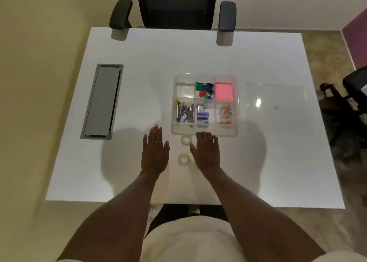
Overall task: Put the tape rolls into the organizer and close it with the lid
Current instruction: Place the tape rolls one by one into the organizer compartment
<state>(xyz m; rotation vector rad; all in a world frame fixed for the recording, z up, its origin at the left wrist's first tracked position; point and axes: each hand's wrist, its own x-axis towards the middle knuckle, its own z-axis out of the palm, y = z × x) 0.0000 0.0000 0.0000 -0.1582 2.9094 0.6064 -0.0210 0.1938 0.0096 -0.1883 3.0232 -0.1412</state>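
A clear plastic organizer (205, 133) with several compartments stands at the table's middle. Its far-left compartment (185, 91) holds nothing. Two clear tape rolls lie on the table in front of it: one (186, 140) close to the organizer's near wall, another (183, 159) nearer to me. A third roll (192, 162) seems to peek out beside my right hand. The clear lid (278, 107) lies flat to the organizer's right. My left hand (155, 152) rests flat, fingers apart, left of the rolls. My right hand (206, 152) lies flat just right of them, holding nothing.
The organizer holds sharpeners (205, 90), a pink note pad (224, 92), staplers (184, 113), staple boxes (203, 116) and paper clips (226, 115). A grey cable tray (102, 101) is set into the white table (139, 63) at left. A black chair (174, 5) stands beyond the far edge.
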